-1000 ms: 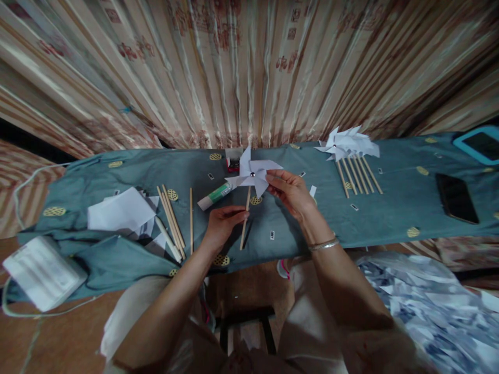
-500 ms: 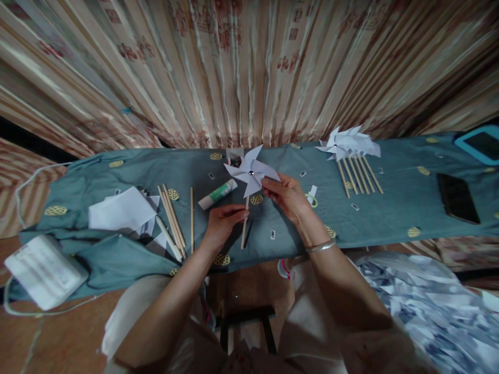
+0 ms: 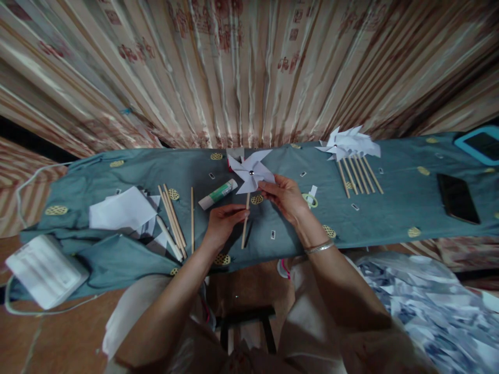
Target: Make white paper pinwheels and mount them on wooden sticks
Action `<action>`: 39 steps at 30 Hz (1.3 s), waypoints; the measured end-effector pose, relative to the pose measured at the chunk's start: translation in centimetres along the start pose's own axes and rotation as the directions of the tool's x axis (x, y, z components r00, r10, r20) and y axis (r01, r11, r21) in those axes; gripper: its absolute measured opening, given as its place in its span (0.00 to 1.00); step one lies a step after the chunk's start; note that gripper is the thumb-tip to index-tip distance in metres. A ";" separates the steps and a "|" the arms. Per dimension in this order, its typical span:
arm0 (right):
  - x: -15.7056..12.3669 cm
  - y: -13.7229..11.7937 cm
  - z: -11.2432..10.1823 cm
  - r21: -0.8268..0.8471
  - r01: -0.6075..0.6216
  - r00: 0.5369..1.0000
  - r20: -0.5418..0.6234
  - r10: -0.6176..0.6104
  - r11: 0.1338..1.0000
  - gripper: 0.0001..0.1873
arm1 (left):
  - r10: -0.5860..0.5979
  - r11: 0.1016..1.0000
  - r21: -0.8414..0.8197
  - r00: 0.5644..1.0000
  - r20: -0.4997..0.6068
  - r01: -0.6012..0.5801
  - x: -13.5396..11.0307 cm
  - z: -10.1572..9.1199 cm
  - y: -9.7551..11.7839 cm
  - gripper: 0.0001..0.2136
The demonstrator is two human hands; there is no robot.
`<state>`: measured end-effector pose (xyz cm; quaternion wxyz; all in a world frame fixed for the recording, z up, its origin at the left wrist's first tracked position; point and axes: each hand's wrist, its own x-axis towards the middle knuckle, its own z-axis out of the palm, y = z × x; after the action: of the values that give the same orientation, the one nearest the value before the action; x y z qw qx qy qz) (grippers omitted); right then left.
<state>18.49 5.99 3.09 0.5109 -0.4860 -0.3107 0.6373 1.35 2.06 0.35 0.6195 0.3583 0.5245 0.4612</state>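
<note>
A white paper pinwheel with a shiny pin at its centre stands over the middle of the cloth-covered table. Its wooden stick is pinched between the thumb and fingers of my left hand. At the wheel's lower right, my right hand has its thumb and fingertips closed at a paper blade; the exact contact is partly hidden. Just left of the pinwheel lies a green and white glue stick. Behind the blades, a small container is mostly covered.
Loose wooden sticks, a white pen-like rod and white paper lie left. Several pinwheels are lined up right, beyond a green ring. A phone, a blue-framed device and a white box flank these.
The paper wheel has turned a little clockwise about its pin, with my right fingertips shifting slightly at the blade. My left hand keeps its hold on the stick.
</note>
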 end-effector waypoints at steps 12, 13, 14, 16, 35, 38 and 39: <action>-0.1 0.2 0.2 -0.043 0.018 0.999 0.036 -0.016 0.999 0.25 | -0.007 1.000 -0.007 1.000 0.002 0.007 -0.3 0.2 0.3 0.11; -0.1 0.2 0.2 -0.041 0.017 0.999 0.032 -0.016 0.999 0.25 | -0.004 1.000 -0.002 1.000 0.003 0.004 -0.3 0.2 0.3 0.11; -0.2 0.2 0.3 -0.038 0.016 1.000 0.024 -0.015 0.999 0.25 | -0.003 1.000 0.002 1.000 0.004 0.003 -0.3 0.1 0.2 0.11; -0.3 0.1 0.4 -0.034 0.014 1.000 0.010 -0.014 0.999 0.26 | -0.002 1.000 0.003 1.000 0.008 0.002 -0.3 0.1 0.1 0.12; -3.0 2.4 1.1 -0.518 0.236 0.956 0.278 -0.099 0.822 0.22 | -0.003 0.974 -0.227 0.999 -0.043 -0.007 -0.5 -0.1 1.3 0.19; -3.5 3.3 1.8 -0.581 0.268 0.941 0.329 -0.079 0.769 0.23 | 0.037 0.973 -0.223 0.997 -0.073 -0.052 -0.4 -0.3 1.5 0.17; -3.6 3.5 2.1 -0.591 0.267 0.940 0.333 -0.072 0.761 0.24 | 0.054 0.974 -0.214 0.995 -0.087 -0.071 -0.4 -0.4 1.5 0.16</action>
<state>15.32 1.76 1.77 0.3243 -0.4988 -0.6198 0.5118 0.67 2.17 1.77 0.6185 0.2861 0.4840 0.5490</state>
